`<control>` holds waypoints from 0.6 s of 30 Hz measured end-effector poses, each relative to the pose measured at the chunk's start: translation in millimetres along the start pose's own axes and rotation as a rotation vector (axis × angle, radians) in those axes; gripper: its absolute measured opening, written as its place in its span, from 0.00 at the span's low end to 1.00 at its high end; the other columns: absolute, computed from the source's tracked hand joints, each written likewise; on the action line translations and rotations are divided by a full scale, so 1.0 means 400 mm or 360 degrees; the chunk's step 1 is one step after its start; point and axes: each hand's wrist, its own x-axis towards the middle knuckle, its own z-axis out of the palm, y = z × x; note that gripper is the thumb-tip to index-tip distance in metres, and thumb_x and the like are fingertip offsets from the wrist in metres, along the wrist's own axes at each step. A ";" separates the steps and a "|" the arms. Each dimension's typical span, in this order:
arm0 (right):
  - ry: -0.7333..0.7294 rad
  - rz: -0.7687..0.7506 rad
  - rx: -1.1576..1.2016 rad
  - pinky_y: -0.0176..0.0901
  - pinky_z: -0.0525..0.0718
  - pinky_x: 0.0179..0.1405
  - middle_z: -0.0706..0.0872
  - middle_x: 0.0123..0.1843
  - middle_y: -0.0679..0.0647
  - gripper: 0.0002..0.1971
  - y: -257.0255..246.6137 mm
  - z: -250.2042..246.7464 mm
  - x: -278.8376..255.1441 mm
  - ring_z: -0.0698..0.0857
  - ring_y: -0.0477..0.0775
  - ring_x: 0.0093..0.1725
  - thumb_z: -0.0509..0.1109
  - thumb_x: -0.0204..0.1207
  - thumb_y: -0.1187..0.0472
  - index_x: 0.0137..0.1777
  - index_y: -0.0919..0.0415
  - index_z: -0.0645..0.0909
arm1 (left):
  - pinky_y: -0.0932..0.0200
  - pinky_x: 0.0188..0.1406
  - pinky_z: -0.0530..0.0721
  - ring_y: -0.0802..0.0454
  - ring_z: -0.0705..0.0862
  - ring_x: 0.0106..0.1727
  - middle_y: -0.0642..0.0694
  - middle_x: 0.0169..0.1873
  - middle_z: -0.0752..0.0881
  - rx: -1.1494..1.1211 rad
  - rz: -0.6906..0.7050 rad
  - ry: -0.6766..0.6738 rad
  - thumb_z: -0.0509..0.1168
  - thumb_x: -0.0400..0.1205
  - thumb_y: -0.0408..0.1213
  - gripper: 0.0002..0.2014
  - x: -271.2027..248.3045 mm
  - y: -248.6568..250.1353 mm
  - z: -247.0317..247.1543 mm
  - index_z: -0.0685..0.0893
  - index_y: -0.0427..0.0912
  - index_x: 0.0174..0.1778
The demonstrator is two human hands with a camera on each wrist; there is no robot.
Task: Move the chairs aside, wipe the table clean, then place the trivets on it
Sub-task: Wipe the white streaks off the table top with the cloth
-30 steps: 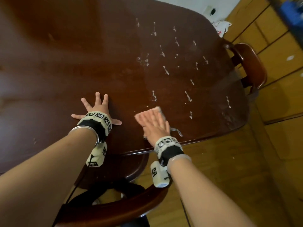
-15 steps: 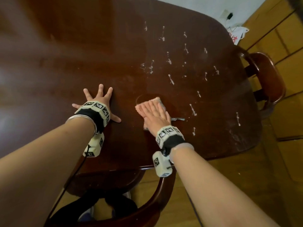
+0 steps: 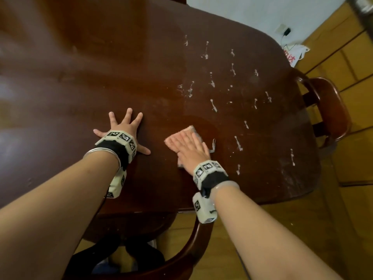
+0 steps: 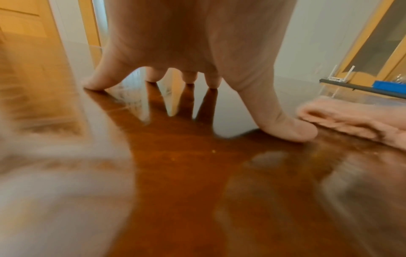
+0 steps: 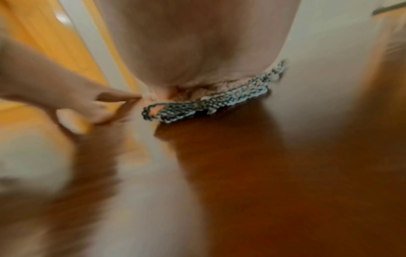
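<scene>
Item: dark polished wooden table (image 3: 121, 67). Pink folded cloth (image 3: 191, 131) lies on it under the flat, straight-fingered right hand (image 3: 189, 150). White dried splatters (image 3: 238, 142) lie just right of and beyond the cloth, nearer that hand. Left hand (image 3: 125, 128), fingers splayed, braces left of the cloth, holding nothing.

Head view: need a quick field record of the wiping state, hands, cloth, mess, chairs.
left hand: fingers spread, braced flat on table
right hand: flat, pressing pink cloth
white streaks: many, on the table right of the cloth and beyond it
chairs: near chair at near edge, side chair at right end
trivets: none in view
</scene>
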 end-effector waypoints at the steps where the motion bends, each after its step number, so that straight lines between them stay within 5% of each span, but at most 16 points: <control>1: -0.0009 0.0107 0.0034 0.56 0.36 0.82 0.31 0.84 0.35 0.28 0.037 -0.003 0.005 0.32 0.48 0.83 0.44 0.88 0.52 0.81 0.30 0.35 | 0.13 0.65 0.51 0.38 0.29 0.81 0.63 0.79 0.30 0.0011 0.0030 0.0014 0.79 0.58 0.62 0.66 -0.004 -0.009 0.005 0.36 0.68 0.79; 6: -0.0008 0.0337 0.0134 0.69 0.37 0.80 0.30 0.85 0.43 0.32 -0.029 -0.023 0.077 0.30 0.59 0.83 0.47 0.87 0.58 0.82 0.31 0.37 | 0.15 0.68 0.51 0.42 0.31 0.82 0.63 0.80 0.32 0.0064 0.0108 -0.0005 0.78 0.61 0.62 0.63 -0.030 -0.046 0.037 0.37 0.65 0.81; 10: -0.0050 0.0004 0.0110 0.63 0.35 0.80 0.35 0.85 0.37 0.29 -0.174 0.002 0.039 0.31 0.53 0.84 0.48 0.87 0.55 0.81 0.29 0.43 | 0.15 0.68 0.51 0.44 0.31 0.82 0.63 0.80 0.31 0.0074 0.0111 -0.0023 0.79 0.62 0.60 0.63 -0.050 -0.053 0.062 0.37 0.64 0.81; 13: -0.0073 -0.0096 -0.0029 0.59 0.37 0.81 0.35 0.85 0.36 0.28 -0.129 0.046 -0.048 0.32 0.49 0.84 0.46 0.88 0.53 0.81 0.29 0.40 | 0.15 0.69 0.51 0.44 0.31 0.82 0.62 0.80 0.30 0.0101 0.0121 -0.0057 0.79 0.62 0.60 0.64 -0.063 -0.060 0.070 0.36 0.64 0.81; 18: -0.0019 0.0418 0.0193 0.59 0.35 0.82 0.29 0.83 0.37 0.25 0.025 0.043 -0.137 0.31 0.49 0.83 0.40 0.88 0.47 0.81 0.30 0.35 | 0.16 0.69 0.49 0.44 0.30 0.82 0.62 0.80 0.30 0.0104 0.0166 -0.0053 0.78 0.62 0.61 0.63 -0.085 -0.072 0.086 0.35 0.63 0.81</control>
